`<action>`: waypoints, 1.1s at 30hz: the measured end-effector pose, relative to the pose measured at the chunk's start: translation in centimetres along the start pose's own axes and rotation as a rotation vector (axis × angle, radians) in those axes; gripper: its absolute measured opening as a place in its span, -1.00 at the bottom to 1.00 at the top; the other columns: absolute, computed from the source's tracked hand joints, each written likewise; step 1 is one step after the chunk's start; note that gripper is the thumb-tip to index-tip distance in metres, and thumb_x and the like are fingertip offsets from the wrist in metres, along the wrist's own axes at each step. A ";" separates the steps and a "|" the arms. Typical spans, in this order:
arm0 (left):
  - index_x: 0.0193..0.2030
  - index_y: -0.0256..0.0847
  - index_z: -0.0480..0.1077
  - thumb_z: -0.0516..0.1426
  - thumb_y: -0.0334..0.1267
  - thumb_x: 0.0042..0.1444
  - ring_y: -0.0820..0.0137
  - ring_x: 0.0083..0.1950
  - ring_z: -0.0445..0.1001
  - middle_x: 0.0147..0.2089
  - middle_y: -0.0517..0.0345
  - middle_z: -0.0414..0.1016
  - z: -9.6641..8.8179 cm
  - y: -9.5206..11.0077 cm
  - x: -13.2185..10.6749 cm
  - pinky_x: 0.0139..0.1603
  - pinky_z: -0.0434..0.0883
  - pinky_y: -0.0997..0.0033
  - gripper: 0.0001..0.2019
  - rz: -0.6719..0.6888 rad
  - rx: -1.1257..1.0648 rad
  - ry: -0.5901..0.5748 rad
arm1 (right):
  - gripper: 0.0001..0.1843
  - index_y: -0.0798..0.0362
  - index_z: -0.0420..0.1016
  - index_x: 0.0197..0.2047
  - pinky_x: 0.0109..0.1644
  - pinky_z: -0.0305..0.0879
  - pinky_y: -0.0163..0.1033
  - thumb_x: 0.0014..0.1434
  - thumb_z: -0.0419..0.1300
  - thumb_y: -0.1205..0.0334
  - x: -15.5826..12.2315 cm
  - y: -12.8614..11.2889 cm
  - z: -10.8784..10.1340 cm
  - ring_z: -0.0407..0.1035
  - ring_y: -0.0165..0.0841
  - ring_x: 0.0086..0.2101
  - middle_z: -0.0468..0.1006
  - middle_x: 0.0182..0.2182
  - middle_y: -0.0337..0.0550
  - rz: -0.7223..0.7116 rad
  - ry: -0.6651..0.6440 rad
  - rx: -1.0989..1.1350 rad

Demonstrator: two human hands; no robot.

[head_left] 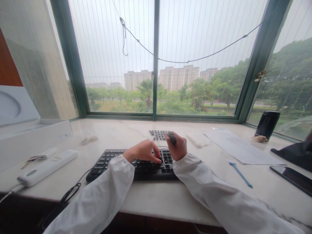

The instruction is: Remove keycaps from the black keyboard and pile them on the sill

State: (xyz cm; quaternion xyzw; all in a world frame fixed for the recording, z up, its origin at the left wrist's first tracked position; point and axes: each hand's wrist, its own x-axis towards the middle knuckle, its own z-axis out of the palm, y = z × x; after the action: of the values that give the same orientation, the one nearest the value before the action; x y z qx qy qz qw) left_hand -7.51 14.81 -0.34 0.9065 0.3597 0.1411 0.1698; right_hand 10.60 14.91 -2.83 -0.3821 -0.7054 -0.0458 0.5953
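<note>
Left hand [142,151] rests fingertips on the black corded keyboard [117,162] lying mid-surface, fingers curled loosely and grasping nothing; right hand [177,148] pinches a small dark keycap-like piece [172,137] in a closed grip above the right-hand keys; seating it looks like the step in hand, calling for careful alignment; loose dark keycaps [158,134] lie behind, a blue plastic tool [240,175] and a white paper sheet [243,148] to the right, nothing blocking.

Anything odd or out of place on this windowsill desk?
Yes: loose keycaps lie in a cluster on the counter behind the keyboard. The right hand holds a small dark piece, seemingly another keycap; the left hand touches the keys.
</note>
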 end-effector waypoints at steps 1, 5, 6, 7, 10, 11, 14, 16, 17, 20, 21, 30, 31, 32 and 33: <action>-0.34 -0.17 0.59 0.27 -0.05 -0.11 0.46 -0.42 0.43 -0.39 0.16 0.58 -0.1 0.1 0.0 -0.37 0.28 0.54 -0.73 0.004 0.023 0.008 | -0.74 0.01 0.13 -0.55 -0.46 0.04 -0.34 0.14 0.05 0.19 0.1 0.2 0.1 0.06 -0.46 -0.59 0.17 -0.67 -0.34 0.009 -0.013 -0.009; -0.35 -0.17 0.59 0.26 -0.10 -0.09 0.46 -0.43 0.45 -0.40 0.17 0.58 0.0 0.4 -0.1 -0.33 0.30 0.52 -0.78 0.022 0.078 0.045 | -0.70 0.02 0.08 -0.59 -0.47 0.00 -0.35 0.14 0.03 0.20 0.0 0.2 0.6 0.02 -0.48 -0.60 0.14 -0.68 -0.36 0.055 -0.015 -0.002; -0.35 -0.17 0.59 0.25 -0.12 -0.08 0.47 -0.43 0.45 -0.41 0.18 0.58 0.0 0.4 -0.1 -0.33 0.30 0.52 -0.79 0.024 0.081 0.050 | -0.69 0.02 0.08 -0.59 -0.48 -0.01 -0.35 0.15 0.03 0.19 0.1 0.1 0.8 0.01 -0.48 -0.60 0.14 -0.68 -0.36 0.069 -0.009 0.006; -0.35 -0.18 0.59 0.24 -0.13 -0.08 0.47 -0.44 0.45 -0.41 0.18 0.58 0.1 0.4 -0.1 -0.33 0.30 0.52 -0.80 0.026 0.080 0.052 | -0.68 0.03 0.08 -0.60 -0.48 -0.01 -0.34 0.16 0.02 0.18 0.1 0.0 0.9 0.01 -0.48 -0.60 0.15 -0.68 -0.36 0.084 -0.004 0.015; -0.34 -0.19 0.59 0.23 -0.15 -0.07 0.47 -0.44 0.45 -0.40 0.17 0.59 0.3 0.5 0.0 -0.34 0.30 0.53 -0.80 0.022 0.063 0.045 | -0.65 0.03 0.09 -0.60 -0.47 0.01 -0.33 0.18 0.01 0.13 0.2 -0.1 1.0 0.03 -0.47 -0.59 0.18 -0.67 -0.35 0.136 0.005 0.026; -0.34 -0.20 0.59 0.23 -0.15 -0.08 0.47 -0.43 0.45 -0.40 0.16 0.59 0.3 0.5 0.0 -0.35 0.30 0.53 -0.80 0.013 0.057 0.043 | -0.64 0.03 0.09 -0.60 -0.47 0.01 -0.33 0.18 0.01 0.11 0.2 0.0 1.0 0.03 -0.47 -0.58 0.18 -0.67 -0.34 0.156 0.009 0.025; -0.34 -0.21 0.59 0.24 -0.13 -0.08 0.46 -0.43 0.45 -0.40 0.14 0.58 0.4 0.4 0.1 -0.36 0.30 0.52 -0.78 -0.011 0.043 0.039 | -0.62 0.02 0.09 -0.62 -0.46 0.02 -0.32 0.18 0.00 0.08 0.4 0.3 1.0 0.04 -0.46 -0.58 0.19 -0.67 -0.32 0.196 0.008 0.022; -0.32 -0.21 0.59 0.26 -0.11 -0.09 0.44 -0.41 0.46 -0.38 0.13 0.59 0.2 0.4 0.0 -0.35 0.30 0.52 -0.76 -0.007 0.029 0.025 | -0.61 0.02 0.09 -0.63 -0.47 0.02 -0.31 0.17 0.00 0.08 0.4 0.4 1.0 0.04 -0.46 -0.58 0.19 -0.67 -0.31 0.211 -0.007 0.021; -0.31 -0.21 0.59 0.27 -0.09 -0.09 0.44 -0.40 0.47 -0.37 0.13 0.59 0.1 0.3 0.0 -0.35 0.30 0.52 -0.74 -0.004 0.017 0.010 | -0.61 0.02 0.10 -0.63 -0.47 0.02 -0.31 0.16 0.00 0.08 0.5 0.4 1.0 0.04 -0.45 -0.58 0.19 -0.67 -0.30 0.216 -0.016 0.020; -0.25 -0.20 0.59 0.28 0.01 -0.13 0.45 -0.44 0.46 -0.35 0.13 0.59 -0.4 0.0 -0.2 -0.40 0.30 0.52 -0.64 -0.037 -0.029 -0.073 | -0.62 0.03 0.12 -0.64 -0.48 0.02 -0.31 0.16 0.00 0.08 0.5 0.5 1.0 0.04 -0.46 -0.58 0.20 -0.67 -0.30 0.211 -0.047 0.020; -0.24 -0.20 0.58 0.28 0.03 -0.13 0.47 -0.48 0.45 -0.36 0.13 0.58 -0.6 -0.1 -0.3 -0.44 0.29 0.52 -0.62 -0.061 -0.042 -0.105 | -0.62 0.03 0.12 -0.64 -0.47 0.02 -0.31 0.15 0.00 0.08 0.5 0.5 1.1 0.04 -0.46 -0.58 0.21 -0.67 -0.30 0.203 -0.057 0.022; -0.34 -0.21 0.57 0.26 -0.17 -0.11 0.46 -0.44 0.43 -0.40 0.16 0.57 -0.4 0.6 -0.3 -0.39 0.28 0.51 -0.79 0.008 0.103 -0.037 | -0.60 0.07 0.27 -0.64 -0.48 0.01 -0.33 0.11 0.07 0.02 0.6 1.2 1.5 0.16 -0.43 -0.55 0.23 -0.68 -0.30 0.252 -0.453 0.032; -0.33 -0.21 0.57 0.26 -0.18 -0.12 0.45 -0.44 0.42 -0.41 0.16 0.57 -0.3 0.7 -0.3 -0.39 0.28 0.51 -0.79 0.003 0.108 -0.031 | -0.59 0.08 0.33 -0.63 -0.48 0.02 -0.34 0.10 0.10 -0.01 0.8 1.4 1.3 0.19 -0.43 -0.55 0.26 -0.68 -0.30 0.274 -0.582 0.035; -0.33 -0.21 0.58 0.26 -0.19 -0.12 0.45 -0.44 0.42 -0.41 0.17 0.57 -0.2 0.7 -0.3 -0.39 0.28 0.51 -0.79 0.000 0.106 -0.028 | -0.59 0.09 0.39 -0.61 -0.47 0.04 -0.34 0.08 0.12 -0.04 1.0 1.7 1.0 0.21 -0.42 -0.54 0.29 -0.67 -0.30 0.292 -0.701 0.038; -0.33 -0.20 0.58 0.25 -0.19 -0.12 0.45 -0.43 0.42 -0.41 0.17 0.57 -0.2 0.7 -0.3 -0.38 0.29 0.51 -0.80 -0.001 0.099 -0.027 | -0.59 0.10 0.45 -0.57 -0.45 0.07 -0.34 0.07 0.14 -0.07 1.2 2.0 0.7 0.24 -0.42 -0.53 0.33 -0.66 -0.30 0.300 -0.804 0.044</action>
State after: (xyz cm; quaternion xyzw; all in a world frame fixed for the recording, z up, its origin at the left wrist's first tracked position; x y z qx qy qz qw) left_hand -7.39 14.18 0.09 0.9154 0.3646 0.1110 0.1298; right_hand 11.26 17.26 -2.82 -0.4549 -0.8188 0.2088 0.2810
